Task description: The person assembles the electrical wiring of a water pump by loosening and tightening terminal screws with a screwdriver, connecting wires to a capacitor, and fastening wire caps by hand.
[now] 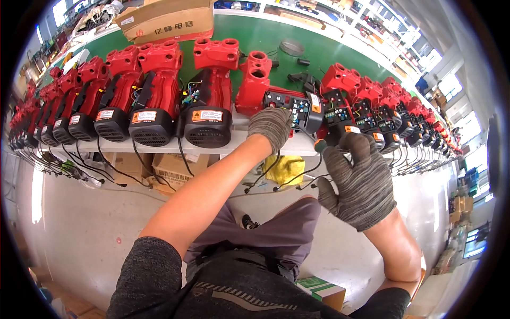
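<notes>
A red pump lies on its side on the workbench in front of me, its black terminal box uncovered and a circuit board with wires showing. My left hand, in a grey striped glove, rests at the left edge of that box. Its fingers are bent together at the wires, and what they pinch is hidden. Just right of the box is my gloved right hand, thumb held away. By its fingers shows the orange and green handle of a screwdriver, with a thin shaft slanting toward the board.
Red pumps with black motor covers stand in rows left and right along the green-topped bench. Power cords hang off its front edge. A cardboard box stands behind; a yellow bag and cartons lie below.
</notes>
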Tool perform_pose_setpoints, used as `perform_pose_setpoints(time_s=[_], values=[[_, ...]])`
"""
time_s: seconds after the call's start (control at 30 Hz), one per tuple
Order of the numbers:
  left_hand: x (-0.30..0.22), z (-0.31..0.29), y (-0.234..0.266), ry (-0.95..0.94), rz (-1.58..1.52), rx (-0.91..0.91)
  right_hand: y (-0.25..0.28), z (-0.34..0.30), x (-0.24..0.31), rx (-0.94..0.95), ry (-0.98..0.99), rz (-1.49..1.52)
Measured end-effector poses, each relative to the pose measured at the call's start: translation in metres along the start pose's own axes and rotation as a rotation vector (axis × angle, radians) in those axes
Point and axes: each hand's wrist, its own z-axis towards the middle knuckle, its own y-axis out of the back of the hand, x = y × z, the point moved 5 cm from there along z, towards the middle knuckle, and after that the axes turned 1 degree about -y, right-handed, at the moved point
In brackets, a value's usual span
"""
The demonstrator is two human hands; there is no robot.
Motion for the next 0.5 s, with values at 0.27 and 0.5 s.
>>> perform_pose_setpoints(time_s=[0.27,0.5], values=[[-0.001,0.0,0.0,0.04,-0.046,0.076,-0.015,-0.012,-0.008,0.377,-0.317,-0.183],[-0.002,0.002,-0.003,0.028,-0.008,0.103,-0.017,-0.013,0.003,0.275,-0.094,-0.101]])
